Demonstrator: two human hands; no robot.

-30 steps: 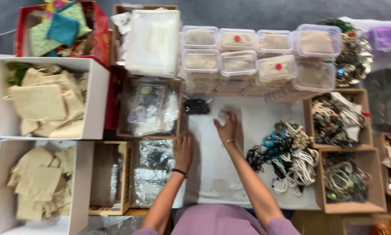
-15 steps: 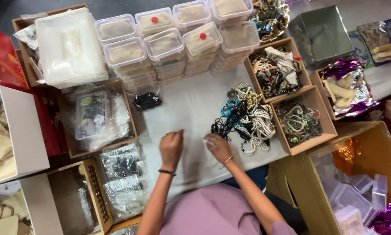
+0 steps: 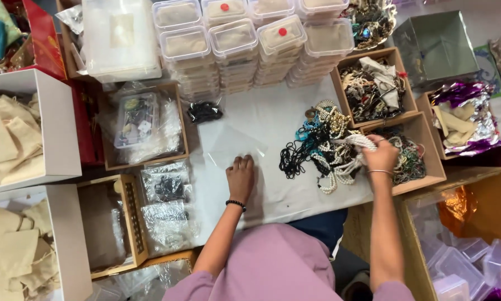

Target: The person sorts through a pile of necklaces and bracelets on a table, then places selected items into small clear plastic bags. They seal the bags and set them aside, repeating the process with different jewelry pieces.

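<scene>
My left hand [image 3: 240, 177] lies knuckles up on the white table cover [image 3: 273, 120], its curled fingers pinning the near edge of a flat clear plastic bag [image 3: 228, 146]. Reaching out to the right, my right hand [image 3: 380, 156] is closed around a strand of white beads [image 3: 355, 140]. The strand rises from a tangled pile of black, white and turquoise necklaces [image 3: 317, 147]. The hand sits between that pile and a cardboard tray of mixed jewellery [image 3: 411, 157].
Stacks of clear lidded tubs holding beige pouches [image 3: 250, 42] line the back. A second jewellery tray [image 3: 373, 89] stands at the right. White boxes of beige cloth pouches [image 3: 16, 139] fill the left. Trays of plastic packets [image 3: 144, 125] and a carton of clear tubs [image 3: 468, 251] flank me.
My right hand has left the table's middle and moved right to grip the white beads. The clear bag now lies spread flat under my left hand. The view has shifted slightly.
</scene>
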